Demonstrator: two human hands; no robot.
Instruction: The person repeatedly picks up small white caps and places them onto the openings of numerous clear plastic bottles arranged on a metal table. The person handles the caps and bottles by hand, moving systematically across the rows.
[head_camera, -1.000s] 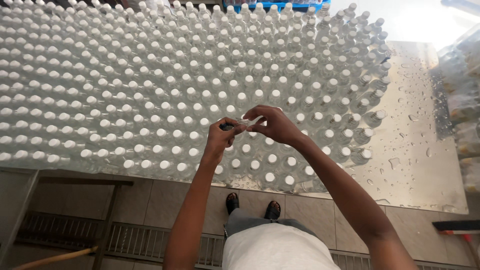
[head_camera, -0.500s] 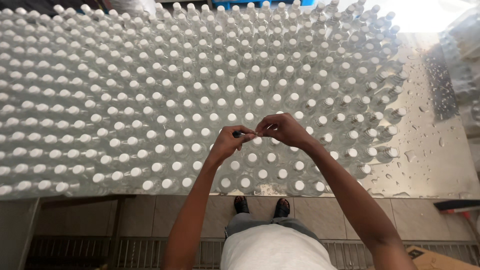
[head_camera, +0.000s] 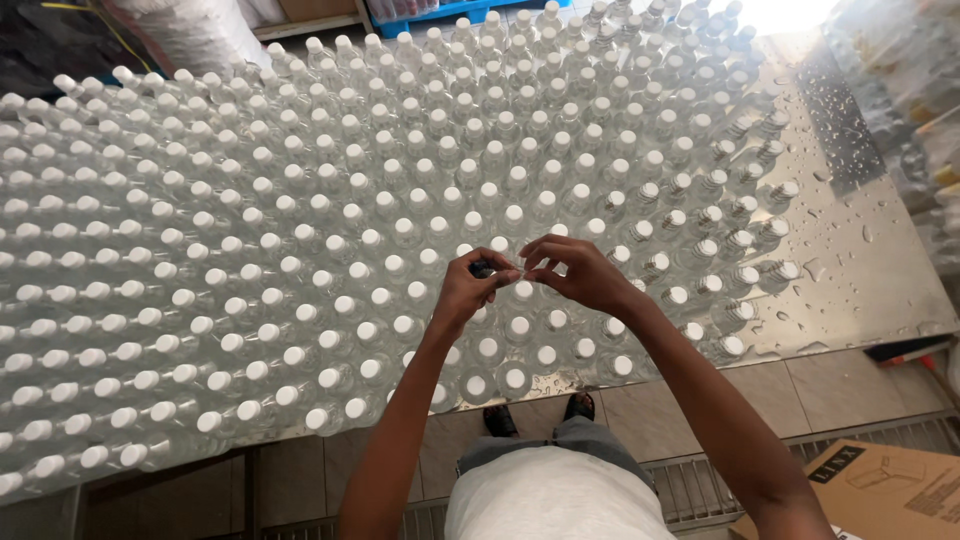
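Shiny metal table (head_camera: 850, 250), wet with drops. Tiled floor (head_camera: 650, 400) below, metal drain grate (head_camera: 700, 485) along it. Cardboard box (head_camera: 880, 490) at bottom right. Bright light top right, maybe window. Blue crate (head_camera: 440, 10) far back.

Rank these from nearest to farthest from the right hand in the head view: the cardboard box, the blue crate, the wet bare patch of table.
From the right hand:
1. Wet bare patch of table, to its right, past the bottles' edge.
2. Cardboard box, on the floor at lower right.
3. Blue crate, at the top edge, beyond the far bottles.
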